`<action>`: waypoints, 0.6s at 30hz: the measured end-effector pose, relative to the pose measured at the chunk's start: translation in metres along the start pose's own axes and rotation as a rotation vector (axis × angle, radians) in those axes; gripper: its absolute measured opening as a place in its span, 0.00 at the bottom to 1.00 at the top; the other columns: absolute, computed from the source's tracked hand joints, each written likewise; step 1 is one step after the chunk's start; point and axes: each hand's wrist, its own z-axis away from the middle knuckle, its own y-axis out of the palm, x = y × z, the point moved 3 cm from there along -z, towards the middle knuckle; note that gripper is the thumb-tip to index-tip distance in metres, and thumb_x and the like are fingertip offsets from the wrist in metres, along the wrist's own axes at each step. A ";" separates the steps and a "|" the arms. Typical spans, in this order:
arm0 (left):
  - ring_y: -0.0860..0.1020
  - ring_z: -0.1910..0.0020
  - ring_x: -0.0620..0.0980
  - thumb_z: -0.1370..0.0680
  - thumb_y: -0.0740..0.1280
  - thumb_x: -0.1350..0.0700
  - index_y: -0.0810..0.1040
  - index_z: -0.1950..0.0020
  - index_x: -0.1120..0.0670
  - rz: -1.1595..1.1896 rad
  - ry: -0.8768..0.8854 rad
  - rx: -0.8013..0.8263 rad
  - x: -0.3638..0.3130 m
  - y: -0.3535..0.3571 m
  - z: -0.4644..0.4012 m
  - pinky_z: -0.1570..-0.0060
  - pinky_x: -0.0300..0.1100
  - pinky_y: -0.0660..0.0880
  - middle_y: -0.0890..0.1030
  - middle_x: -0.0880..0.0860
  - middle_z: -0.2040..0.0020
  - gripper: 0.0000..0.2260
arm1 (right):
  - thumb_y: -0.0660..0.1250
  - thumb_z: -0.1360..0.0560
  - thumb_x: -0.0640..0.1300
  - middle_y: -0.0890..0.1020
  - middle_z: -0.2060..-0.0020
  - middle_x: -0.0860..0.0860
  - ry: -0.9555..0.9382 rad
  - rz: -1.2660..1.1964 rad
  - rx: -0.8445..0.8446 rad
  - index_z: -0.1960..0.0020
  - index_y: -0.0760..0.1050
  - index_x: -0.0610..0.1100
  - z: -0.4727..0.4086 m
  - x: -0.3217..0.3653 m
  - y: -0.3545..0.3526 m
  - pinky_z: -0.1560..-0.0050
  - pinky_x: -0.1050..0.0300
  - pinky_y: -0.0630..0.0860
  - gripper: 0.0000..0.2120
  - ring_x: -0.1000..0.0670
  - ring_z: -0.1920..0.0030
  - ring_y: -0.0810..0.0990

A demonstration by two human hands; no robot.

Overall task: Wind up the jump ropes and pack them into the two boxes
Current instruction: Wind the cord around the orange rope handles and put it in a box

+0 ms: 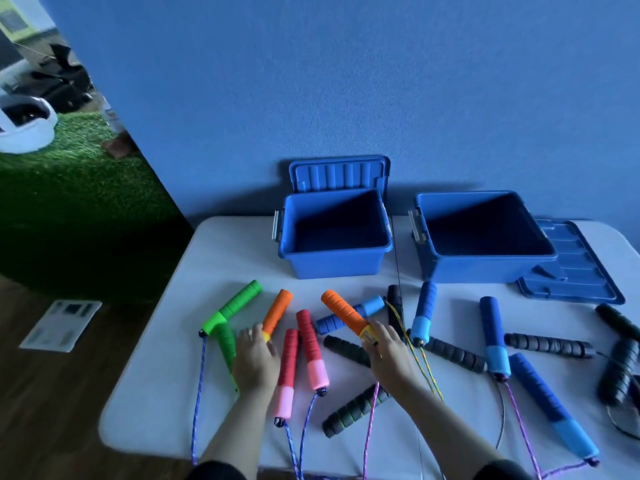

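Several jump ropes lie spread over the white table, their cords hanging off the near edge. My left hand grips the yellow end of one orange handle. My right hand grips the yellow end of the other orange handle, which is tilted up off the table. Between my hands lie two red and pink handles. Green handles lie to the left; blue handles and black foam handles lie to the right. Two open blue boxes, the left and the right, stand empty at the back.
One blue lid leans on the blue wall behind the left box. The other lid lies flat by the right box. Left of the table are wood floor, a white sheet and green turf.
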 end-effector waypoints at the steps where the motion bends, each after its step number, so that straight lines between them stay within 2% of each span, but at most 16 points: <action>1: 0.75 0.43 0.60 0.26 0.67 0.64 0.74 0.37 0.58 -0.042 -0.013 0.009 0.007 0.001 -0.007 0.50 0.52 0.74 0.75 0.59 0.44 0.18 | 0.61 0.22 0.41 0.74 0.43 0.43 0.010 -0.010 -0.002 0.31 0.66 0.44 0.000 0.000 0.001 0.57 0.58 0.65 0.19 0.42 0.49 0.76; 3: 0.74 0.40 0.59 0.24 0.67 0.61 0.70 0.31 0.56 -0.137 -0.034 0.087 0.017 0.004 -0.020 0.47 0.51 0.73 0.75 0.59 0.39 0.22 | 0.61 0.22 0.42 0.74 0.41 0.44 0.032 -0.034 -0.006 0.31 0.66 0.44 0.000 0.002 0.003 0.55 0.56 0.68 0.20 0.42 0.46 0.76; 5: 0.74 0.38 0.54 0.21 0.63 0.55 0.64 0.26 0.49 -0.229 -0.092 0.207 0.018 0.004 -0.023 0.45 0.48 0.72 0.74 0.54 0.36 0.23 | 0.61 0.22 0.42 0.74 0.42 0.43 0.037 -0.050 -0.002 0.31 0.66 0.43 0.000 0.008 0.007 0.51 0.54 0.71 0.19 0.42 0.46 0.76; 7: 0.74 0.38 0.51 0.20 0.59 0.52 0.59 0.25 0.44 -0.314 -0.108 0.286 0.015 0.006 -0.019 0.40 0.48 0.68 0.75 0.51 0.37 0.23 | 0.61 0.22 0.42 0.74 0.43 0.43 0.020 -0.040 0.013 0.34 0.68 0.42 0.001 0.015 0.012 0.53 0.53 0.71 0.17 0.42 0.49 0.76; 9: 0.74 0.38 0.49 0.20 0.58 0.52 0.58 0.25 0.44 -0.373 -0.096 0.299 0.015 0.008 -0.017 0.38 0.49 0.65 0.76 0.49 0.38 0.23 | 0.61 0.22 0.41 0.75 0.44 0.42 -0.001 -0.024 0.027 0.36 0.69 0.42 0.001 0.021 0.016 0.54 0.53 0.71 0.15 0.41 0.50 0.77; 13: 0.77 0.43 0.52 0.21 0.59 0.52 0.60 0.25 0.44 -0.363 -0.058 0.230 0.015 0.006 -0.018 0.45 0.45 0.69 0.77 0.52 0.43 0.24 | 0.61 0.22 0.40 0.74 0.43 0.43 -0.025 -0.014 0.049 0.35 0.69 0.42 0.001 0.029 0.021 0.55 0.55 0.68 0.16 0.41 0.48 0.77; 16: 0.77 0.47 0.56 0.21 0.60 0.53 0.59 0.24 0.46 -0.184 -0.090 0.235 0.003 -0.004 -0.014 0.53 0.43 0.70 0.76 0.56 0.45 0.25 | 0.61 0.22 0.41 0.75 0.44 0.43 -0.025 -0.023 0.057 0.35 0.69 0.43 0.000 0.035 0.021 0.58 0.58 0.66 0.15 0.42 0.50 0.77; 18: 0.77 0.53 0.56 0.22 0.62 0.54 0.64 0.26 0.48 -0.034 -0.127 0.217 -0.011 -0.014 -0.008 0.59 0.40 0.67 0.77 0.56 0.51 0.23 | 0.61 0.22 0.41 0.76 0.46 0.44 -0.026 -0.049 0.052 0.36 0.70 0.43 -0.002 0.041 0.021 0.59 0.59 0.65 0.15 0.43 0.51 0.77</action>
